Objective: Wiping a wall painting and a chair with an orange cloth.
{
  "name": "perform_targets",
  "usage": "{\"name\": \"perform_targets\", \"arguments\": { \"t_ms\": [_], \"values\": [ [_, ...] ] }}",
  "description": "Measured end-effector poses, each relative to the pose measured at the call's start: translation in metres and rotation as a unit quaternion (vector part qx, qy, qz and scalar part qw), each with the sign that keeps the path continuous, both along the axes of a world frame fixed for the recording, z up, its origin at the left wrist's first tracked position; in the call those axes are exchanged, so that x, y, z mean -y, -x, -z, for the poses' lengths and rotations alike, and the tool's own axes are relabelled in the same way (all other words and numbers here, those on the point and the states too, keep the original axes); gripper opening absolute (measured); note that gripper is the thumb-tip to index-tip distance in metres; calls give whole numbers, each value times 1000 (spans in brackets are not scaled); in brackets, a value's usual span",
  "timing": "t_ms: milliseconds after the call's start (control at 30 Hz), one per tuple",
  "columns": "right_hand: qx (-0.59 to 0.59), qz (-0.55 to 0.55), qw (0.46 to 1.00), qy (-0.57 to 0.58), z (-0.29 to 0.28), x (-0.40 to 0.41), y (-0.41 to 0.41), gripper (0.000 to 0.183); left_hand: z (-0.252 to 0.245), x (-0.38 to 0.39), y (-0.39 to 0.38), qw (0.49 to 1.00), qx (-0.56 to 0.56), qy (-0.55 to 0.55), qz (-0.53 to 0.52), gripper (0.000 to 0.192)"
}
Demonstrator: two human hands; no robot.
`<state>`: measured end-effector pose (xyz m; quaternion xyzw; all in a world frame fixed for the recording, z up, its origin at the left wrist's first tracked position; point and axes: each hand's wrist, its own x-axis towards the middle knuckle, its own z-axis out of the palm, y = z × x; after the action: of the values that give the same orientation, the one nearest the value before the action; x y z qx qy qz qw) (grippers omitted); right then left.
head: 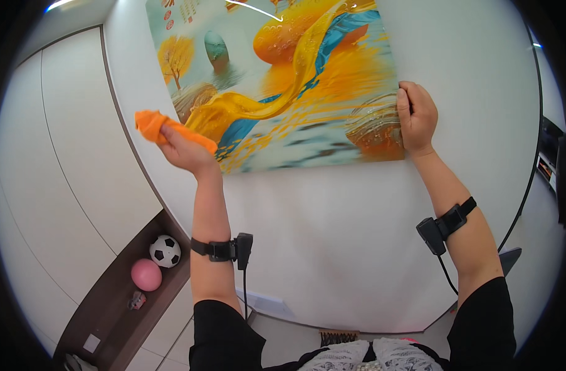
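Observation:
A glossy picture panel (283,92) with yellow and blue swirls lies against the white wall. My left hand (185,148) is closed around an orange cloth (155,127) at the panel's lower left edge, partly over it. At the lower part of the right edge, my right hand (418,118) grips the panel's side, thumb on its front and fingers curled; the fingertips are partly hidden. Each forearm wears a black strap with a small black device and a cable.
White wall (334,232) surrounds the panel. At left are tall pale cabinet doors (79,130) and a dark brown niche (111,320) holding a soccer ball (165,251), a pink ball (146,275) and a small item. A dark-edged wall end stands at right.

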<state>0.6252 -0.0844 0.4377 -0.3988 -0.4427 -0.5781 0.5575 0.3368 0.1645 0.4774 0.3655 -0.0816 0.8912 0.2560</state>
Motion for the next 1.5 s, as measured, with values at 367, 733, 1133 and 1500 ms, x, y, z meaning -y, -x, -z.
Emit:
{"name": "perform_targets", "arguments": {
  "t_ms": [367,733,1133,1500],
  "values": [
    [-17,7,999,30,-1,7,9,8,-123,32,-75,949,-292,-74,-91,36],
    [-4,18,999,36,-2,13,13,3,-177,-12,-70,823,-313,-113,-460,61],
    [2,-2,1000,27,-2,17,15,6,-258,-114,-21,831,-335,313,-316,75],
    [12,1,999,30,-3,20,11,6,-347,37,-116,851,-325,30,-412,77]
  ]
}}
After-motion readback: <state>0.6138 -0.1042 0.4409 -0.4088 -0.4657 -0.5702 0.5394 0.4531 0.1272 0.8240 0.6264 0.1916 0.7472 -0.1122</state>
